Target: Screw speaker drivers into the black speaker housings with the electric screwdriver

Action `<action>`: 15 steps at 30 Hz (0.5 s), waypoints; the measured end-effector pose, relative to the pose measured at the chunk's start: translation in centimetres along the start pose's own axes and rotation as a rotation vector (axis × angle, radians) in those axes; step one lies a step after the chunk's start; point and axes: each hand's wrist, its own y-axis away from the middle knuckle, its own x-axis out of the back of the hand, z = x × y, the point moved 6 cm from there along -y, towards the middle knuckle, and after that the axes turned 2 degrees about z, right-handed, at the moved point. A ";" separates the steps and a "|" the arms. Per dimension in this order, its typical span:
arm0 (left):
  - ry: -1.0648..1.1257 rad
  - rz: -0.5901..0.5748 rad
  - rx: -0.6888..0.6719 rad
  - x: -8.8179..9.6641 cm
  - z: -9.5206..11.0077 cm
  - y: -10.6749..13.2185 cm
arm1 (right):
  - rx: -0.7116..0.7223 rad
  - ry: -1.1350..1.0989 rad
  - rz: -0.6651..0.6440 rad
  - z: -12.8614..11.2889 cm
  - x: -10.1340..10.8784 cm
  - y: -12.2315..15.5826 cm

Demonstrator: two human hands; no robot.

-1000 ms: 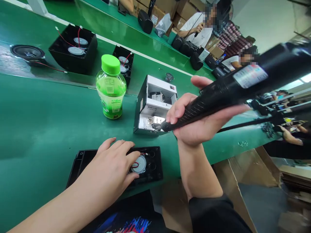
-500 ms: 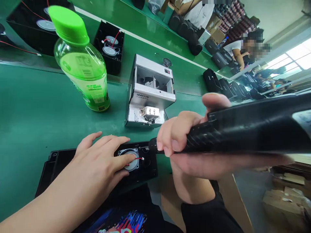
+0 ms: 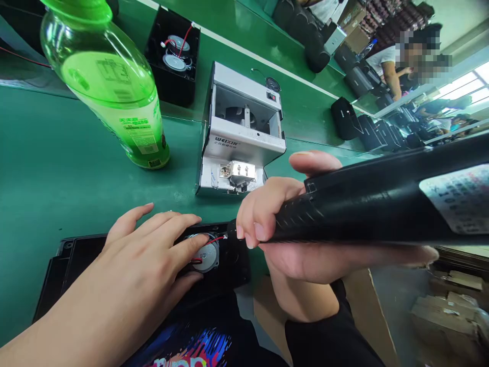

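At desk's [image 3: 28, 196] near edge, my right hand [image 3: 294, 262], gripping driver [image 3: 367, 204], quit feeder [image 3: 244, 137]; work's at speaker [image 3: 209, 255], spread left hand [image 3: 151, 257] on it.

You are working in bright light: windows [image 3: 465, 89] at upper right are glaring white, the green bench [image 3: 46, 153] is giving back pale sheens, the label [image 3: 458, 199] on your black tool [image 3: 367, 204] is blurring, and the lower-right cardboard [image 3: 443, 321] is looking soft.
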 end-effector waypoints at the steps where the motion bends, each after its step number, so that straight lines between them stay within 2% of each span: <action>1: 0.003 0.000 0.005 0.0 -0.1 0.0 | 0.004 -0.003 0.023 0.2 -0.1 0.0; 4: 0.002 0.005 0.010 0.0 -0.1 -0.2 | -0.001 0.004 0.040 0.5 -0.3 0.0; 10: -0.006 0.005 0.003 0.2 0.2 -0.3 | -0.062 0.065 -0.027 0.5 0.2 0.0; 15: -0.005 -0.009 0.007 0.0 0.3 -0.2 | -0.035 0.085 -0.022 0.7 0.1 0.1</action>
